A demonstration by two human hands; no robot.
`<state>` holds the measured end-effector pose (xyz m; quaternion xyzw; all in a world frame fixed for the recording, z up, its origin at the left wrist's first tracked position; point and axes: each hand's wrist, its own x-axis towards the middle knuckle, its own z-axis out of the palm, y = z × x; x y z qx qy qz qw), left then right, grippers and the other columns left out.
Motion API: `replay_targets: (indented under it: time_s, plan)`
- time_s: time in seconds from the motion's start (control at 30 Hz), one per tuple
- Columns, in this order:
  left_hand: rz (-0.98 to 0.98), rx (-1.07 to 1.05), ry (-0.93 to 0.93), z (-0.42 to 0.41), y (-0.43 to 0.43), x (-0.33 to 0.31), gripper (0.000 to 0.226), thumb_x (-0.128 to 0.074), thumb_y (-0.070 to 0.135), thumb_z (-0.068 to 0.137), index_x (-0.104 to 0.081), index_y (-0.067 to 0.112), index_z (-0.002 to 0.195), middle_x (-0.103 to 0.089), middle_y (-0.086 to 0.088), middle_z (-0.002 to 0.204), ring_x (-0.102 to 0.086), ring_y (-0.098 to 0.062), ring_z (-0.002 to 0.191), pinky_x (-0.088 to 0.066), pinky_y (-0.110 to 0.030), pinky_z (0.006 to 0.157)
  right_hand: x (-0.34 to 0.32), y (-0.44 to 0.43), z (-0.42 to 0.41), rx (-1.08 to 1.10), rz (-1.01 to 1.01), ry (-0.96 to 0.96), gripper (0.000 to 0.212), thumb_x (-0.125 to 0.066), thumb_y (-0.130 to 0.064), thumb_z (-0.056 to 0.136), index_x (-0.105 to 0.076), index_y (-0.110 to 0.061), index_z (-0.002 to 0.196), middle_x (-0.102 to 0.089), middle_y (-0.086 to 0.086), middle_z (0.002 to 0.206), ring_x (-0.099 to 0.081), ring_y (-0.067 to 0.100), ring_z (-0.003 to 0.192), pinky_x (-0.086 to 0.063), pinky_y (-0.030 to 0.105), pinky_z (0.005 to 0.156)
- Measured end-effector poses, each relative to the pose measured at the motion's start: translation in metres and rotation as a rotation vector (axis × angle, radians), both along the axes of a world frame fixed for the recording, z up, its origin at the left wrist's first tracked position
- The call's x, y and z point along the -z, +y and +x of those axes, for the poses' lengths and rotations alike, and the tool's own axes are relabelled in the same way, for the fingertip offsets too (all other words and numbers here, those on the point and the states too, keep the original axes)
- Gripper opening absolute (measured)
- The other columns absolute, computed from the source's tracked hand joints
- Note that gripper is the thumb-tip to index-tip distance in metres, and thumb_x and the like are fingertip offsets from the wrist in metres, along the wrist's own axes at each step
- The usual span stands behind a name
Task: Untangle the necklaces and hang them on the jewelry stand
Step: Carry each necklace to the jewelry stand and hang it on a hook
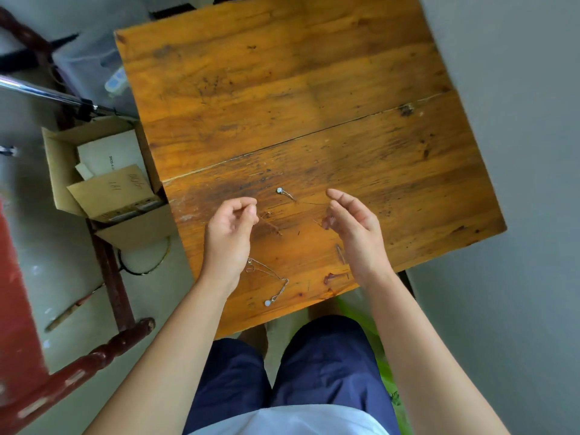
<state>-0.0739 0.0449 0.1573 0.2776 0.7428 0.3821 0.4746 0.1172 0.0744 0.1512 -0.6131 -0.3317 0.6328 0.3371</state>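
Observation:
A thin necklace chain stretches just above the wooden table (282, 89), with its pale round pendant (279, 190) between my hands. My left hand (230, 230) has curled fingers and pinches one end of this chain near its fingertips. On the other side, my right hand (353, 229) pinches the other end with thumb and lower fingers, while the index finger is straighter. A second necklace (272, 276) lies loose on the table by my left wrist, and its round pendant (267, 303) is close to the near edge. No jewelry stand is in view.
An open cardboard box (103, 180) with papers stands on the floor left of the table. A dark red wooden chair frame (103, 350) and a metal pole (47, 94) are further left. My legs in blue shorts sit under the near edge.

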Motion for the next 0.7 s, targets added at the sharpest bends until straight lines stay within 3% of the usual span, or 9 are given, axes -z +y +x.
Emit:
replay_targets:
  time_s: [0.17,0.27,0.43,0.6,0.7]
  plan:
    - [0.066,-0.115,-0.217,-0.006,0.008,-0.051,0.024,-0.045,0.009,0.101,-0.066,0.02,0.105,-0.059,0.003,0.077,-0.055,-0.014,0.083,-0.046,-0.034,0.085,-0.056,-0.002,-0.007,0.04,0.057,0.062,0.025,-0.057,-0.015,0.101,-0.065,-0.019,0.125,-0.065,-0.007,0.088,-0.059,0.009,0.075,-0.056,0.03,0.079]
    - [0.171,-0.121,-0.267,-0.013,0.007,-0.095,0.026,-0.041,0.008,0.103,-0.065,0.017,0.105,-0.053,0.004,0.072,-0.051,-0.012,0.073,-0.044,-0.034,0.077,-0.101,-0.004,-0.013,0.027,0.117,0.073,0.025,-0.06,-0.017,0.1,-0.066,-0.02,0.125,-0.064,-0.004,0.085,-0.057,0.013,0.07,-0.054,0.036,0.075]
    - [0.365,-0.078,-0.362,-0.028,-0.011,-0.176,0.022,-0.043,0.012,0.102,-0.064,0.016,0.107,-0.057,0.001,0.079,-0.044,-0.011,0.064,-0.04,-0.029,0.066,-0.18,-0.013,-0.022,0.023,0.244,0.108,0.028,-0.062,-0.015,0.098,-0.065,-0.021,0.125,-0.063,0.007,0.089,-0.061,0.015,0.076,-0.055,0.027,0.072]
    - [0.457,-0.081,-0.305,-0.039,-0.044,-0.221,0.024,-0.053,0.014,0.097,-0.062,0.02,0.119,-0.071,-0.003,0.103,-0.046,-0.01,0.069,-0.042,-0.031,0.073,-0.22,-0.033,-0.03,-0.014,0.344,0.054,0.027,-0.063,-0.016,0.096,-0.066,-0.024,0.122,-0.069,0.008,0.103,-0.065,0.016,0.083,-0.057,0.032,0.079]
    - [0.463,-0.139,-0.181,-0.039,-0.062,-0.216,0.029,-0.062,0.022,0.092,-0.062,0.022,0.121,-0.07,0.002,0.108,-0.056,-0.004,0.077,-0.047,-0.023,0.069,-0.218,-0.037,-0.038,-0.078,0.337,0.023,0.026,-0.064,-0.016,0.095,-0.067,-0.026,0.119,-0.071,0.004,0.102,-0.069,0.017,0.085,-0.059,0.03,0.076]
